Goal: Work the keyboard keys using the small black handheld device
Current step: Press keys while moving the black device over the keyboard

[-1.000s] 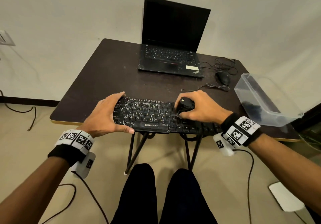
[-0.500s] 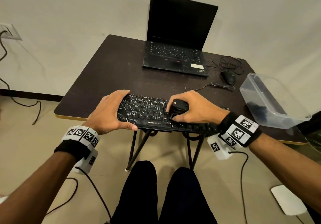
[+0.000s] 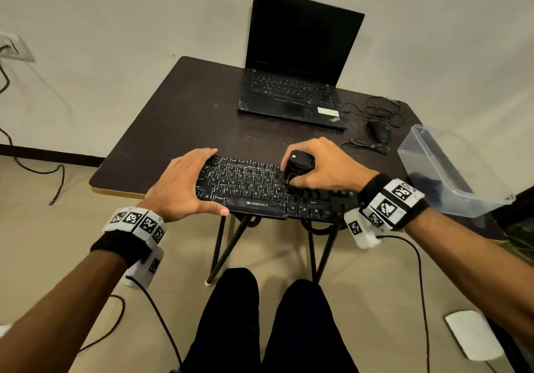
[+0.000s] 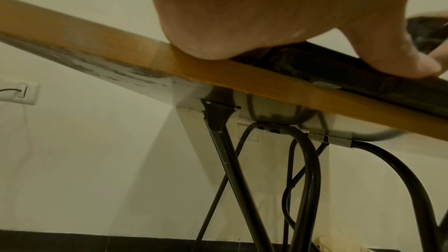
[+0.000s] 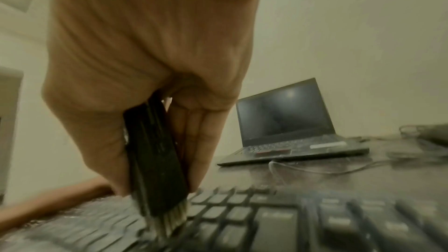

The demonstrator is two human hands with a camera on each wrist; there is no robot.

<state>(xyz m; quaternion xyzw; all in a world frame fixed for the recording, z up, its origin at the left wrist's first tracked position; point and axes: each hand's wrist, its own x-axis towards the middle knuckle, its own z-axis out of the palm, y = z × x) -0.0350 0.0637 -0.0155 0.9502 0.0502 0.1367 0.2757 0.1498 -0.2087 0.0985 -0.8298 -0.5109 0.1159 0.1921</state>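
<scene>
A black keyboard lies along the near edge of the dark table. My left hand clasps its left end, fingers over the far edge and thumb along the front edge of the keyboard. My right hand grips the small black handheld device upright over the middle keys. In the right wrist view the device ends in pale bristles that touch the keys, with my right hand wrapped round it.
A black laptop stands open with a dark screen at the back of the table. A black mouse with a tangled cable lies to its right. A clear plastic tub sits at the table's right edge. Cables cross the floor.
My right hand has slid the device leftward along the keys, from the right part toward the middle. The left hand keeps its hold on the keyboard's left end.
</scene>
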